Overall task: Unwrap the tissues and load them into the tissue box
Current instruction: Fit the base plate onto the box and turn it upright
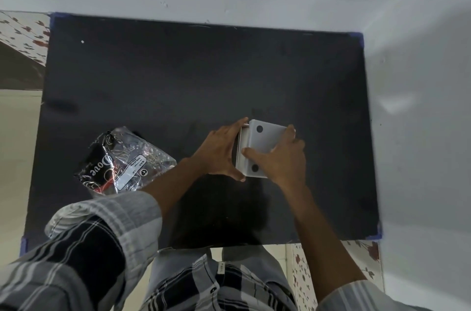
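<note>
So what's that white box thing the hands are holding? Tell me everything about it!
The box is pale grey-white, looks like smooth plastic, with two dark round pads on the face turned up. A whiter panel shows along its left edge. It sits on the black mat, slightly turned. The left hand presses its left side; the right hand grips over its right side, thumb across the face.

Your matte black tabletop mat (178,76) carries blue tape at its corners. At nine o'clock lies a clear crinkled plastic wrapper (122,161) printed black, white and red. The pale grey box (263,141) shows two black dots. Your sleeves (102,229) are grey-and-navy plaid.
</note>
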